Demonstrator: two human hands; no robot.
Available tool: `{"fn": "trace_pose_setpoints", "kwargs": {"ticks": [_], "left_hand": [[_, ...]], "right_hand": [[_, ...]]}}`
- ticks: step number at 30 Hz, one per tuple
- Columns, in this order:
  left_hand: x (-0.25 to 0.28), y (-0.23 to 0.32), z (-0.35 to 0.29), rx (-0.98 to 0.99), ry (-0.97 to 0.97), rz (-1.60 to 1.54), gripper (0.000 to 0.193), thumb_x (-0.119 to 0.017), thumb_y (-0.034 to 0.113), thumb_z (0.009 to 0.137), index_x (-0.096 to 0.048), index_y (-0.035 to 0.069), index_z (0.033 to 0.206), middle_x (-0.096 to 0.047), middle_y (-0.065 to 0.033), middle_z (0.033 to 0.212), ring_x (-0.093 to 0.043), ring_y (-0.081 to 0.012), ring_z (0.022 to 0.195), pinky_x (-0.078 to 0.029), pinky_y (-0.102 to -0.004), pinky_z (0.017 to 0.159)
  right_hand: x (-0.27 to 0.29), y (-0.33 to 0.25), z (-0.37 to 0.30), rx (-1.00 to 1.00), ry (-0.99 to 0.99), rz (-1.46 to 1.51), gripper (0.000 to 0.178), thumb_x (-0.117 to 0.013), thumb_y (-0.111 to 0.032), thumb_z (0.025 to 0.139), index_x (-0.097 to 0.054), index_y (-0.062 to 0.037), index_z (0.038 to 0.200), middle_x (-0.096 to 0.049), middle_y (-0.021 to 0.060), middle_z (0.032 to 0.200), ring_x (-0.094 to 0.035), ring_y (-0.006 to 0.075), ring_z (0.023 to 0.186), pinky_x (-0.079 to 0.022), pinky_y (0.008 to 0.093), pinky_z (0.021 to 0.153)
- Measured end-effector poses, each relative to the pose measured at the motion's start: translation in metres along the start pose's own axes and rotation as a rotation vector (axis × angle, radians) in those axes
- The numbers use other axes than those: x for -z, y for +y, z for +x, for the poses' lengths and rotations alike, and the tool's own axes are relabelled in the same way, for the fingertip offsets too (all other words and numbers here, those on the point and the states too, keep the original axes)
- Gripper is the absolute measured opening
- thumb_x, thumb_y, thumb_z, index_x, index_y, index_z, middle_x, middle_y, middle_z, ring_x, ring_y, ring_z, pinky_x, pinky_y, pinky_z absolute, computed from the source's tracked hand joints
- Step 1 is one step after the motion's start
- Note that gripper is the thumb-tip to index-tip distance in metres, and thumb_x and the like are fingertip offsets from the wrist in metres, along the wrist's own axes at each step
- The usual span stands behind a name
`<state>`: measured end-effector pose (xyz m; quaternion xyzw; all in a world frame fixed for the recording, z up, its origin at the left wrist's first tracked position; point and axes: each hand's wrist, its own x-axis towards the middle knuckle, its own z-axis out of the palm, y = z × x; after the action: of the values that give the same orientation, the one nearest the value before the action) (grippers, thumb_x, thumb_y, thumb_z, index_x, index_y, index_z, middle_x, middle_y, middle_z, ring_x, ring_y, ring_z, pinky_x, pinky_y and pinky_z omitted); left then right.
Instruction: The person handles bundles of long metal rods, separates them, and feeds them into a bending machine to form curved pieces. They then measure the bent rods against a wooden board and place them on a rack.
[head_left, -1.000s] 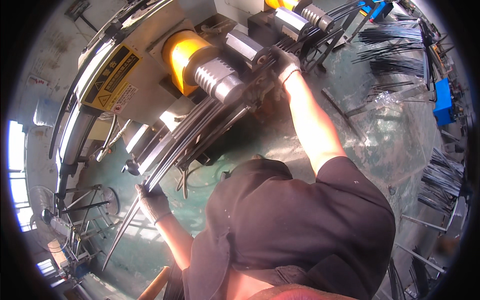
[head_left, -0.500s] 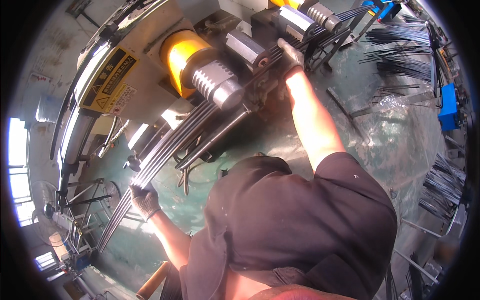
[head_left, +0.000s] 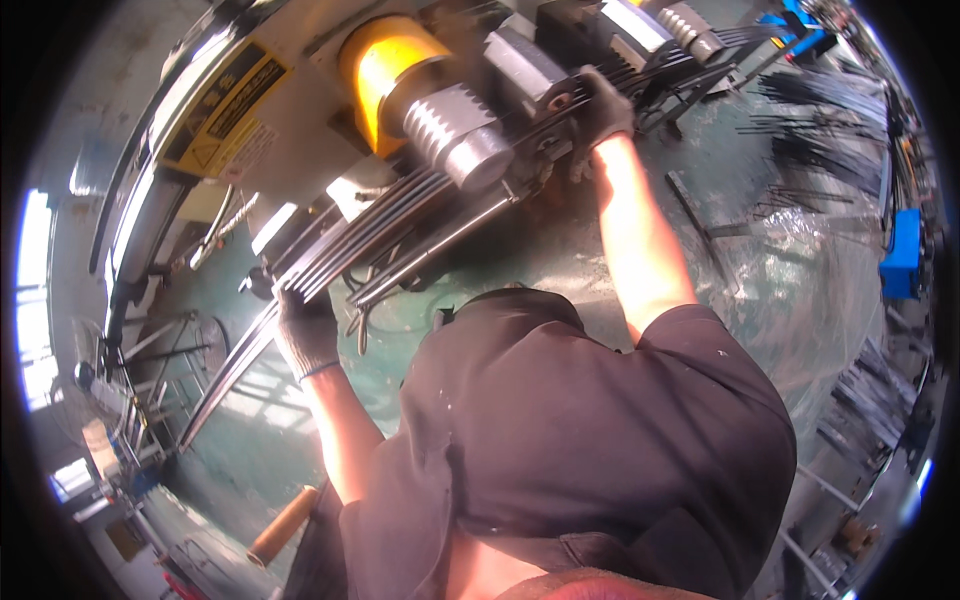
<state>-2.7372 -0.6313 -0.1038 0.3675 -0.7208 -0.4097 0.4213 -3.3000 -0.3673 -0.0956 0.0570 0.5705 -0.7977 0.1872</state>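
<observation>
A bundle of several long, thin metal rods (head_left: 375,222) slants across the machine from lower left to upper right, passing under a grooved steel roller (head_left: 457,130). My left hand (head_left: 305,330), in a knitted work glove, is closed around the rods at the lower left, its fingertips partly hidden behind them. Farther along, beside a hexagonal steel block (head_left: 527,68), my gloved right hand (head_left: 607,110) grips the same bundle with the arm stretched out. Part of its fingers is hidden by the rods. Below the bundle runs a separate shiny bar (head_left: 440,250).
A yellow cylindrical housing (head_left: 390,70) and a yellow-and-black warning label (head_left: 225,110) are on the machine. At right, dark rod bundles (head_left: 820,120) lie on racks near a blue box (head_left: 901,255). A brown tube (head_left: 283,527) sits lower left, with a standing fan (head_left: 95,350) beyond.
My left hand has moved up along the rods, closer to the machine. The right hand stays at about the same place by the blocks, and the whole view has shifted slightly.
</observation>
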Motion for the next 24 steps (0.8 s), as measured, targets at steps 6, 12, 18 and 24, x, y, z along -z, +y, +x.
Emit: {"fn": "trace_pose_setpoints", "kwargs": {"ticks": [6,12,18,24], "left_hand": [[0.033,0.007,0.011,0.561,0.29,-1.16,0.016,-0.069,0.003,0.107,-0.07,0.0,0.122,-0.077,-0.0111,0.118,-0.075,-0.0244,0.113,-0.063,-0.0387,0.108],[0.005,0.0,-0.001,0.166,0.144,-0.305,0.029,-0.069,0.017,0.112,-0.07,-0.003,0.133,-0.077,-0.0146,0.13,-0.073,-0.0283,0.123,-0.057,-0.0431,0.115],[-0.042,0.056,-0.012,0.564,0.239,-0.902,0.039,-0.064,0.024,0.116,-0.06,-0.003,0.144,-0.07,-0.0176,0.141,-0.068,-0.0296,0.129,-0.055,-0.0421,0.114],[-0.034,0.063,-0.02,0.649,0.184,-1.151,0.042,-0.063,0.027,0.116,-0.062,0.001,0.149,-0.071,-0.0177,0.144,-0.069,-0.0321,0.133,-0.054,-0.0479,0.12]], "right_hand": [[-0.01,-0.024,-0.013,-0.137,0.001,0.327,0.034,-0.063,-0.034,0.113,-0.065,0.0,0.116,-0.071,0.0155,0.102,-0.07,0.0326,0.093,-0.058,0.0507,0.078],[-0.004,0.056,-0.003,0.227,0.169,-0.524,0.051,-0.074,-0.044,0.106,-0.081,0.0064,0.107,-0.082,0.0153,0.103,-0.076,0.0262,0.094,-0.059,0.039,0.087],[-0.012,0.033,-0.023,0.149,-0.003,-0.159,0.037,-0.075,-0.038,0.103,-0.081,-0.0014,0.1,-0.08,0.0105,0.1,-0.075,0.0216,0.089,-0.058,0.0389,0.081],[0.053,0.033,0.062,0.364,-0.157,-0.813,0.038,-0.074,-0.045,0.099,-0.081,-0.0082,0.108,-0.078,0.0089,0.117,-0.073,0.0233,0.106,-0.056,0.0419,0.095]]}}
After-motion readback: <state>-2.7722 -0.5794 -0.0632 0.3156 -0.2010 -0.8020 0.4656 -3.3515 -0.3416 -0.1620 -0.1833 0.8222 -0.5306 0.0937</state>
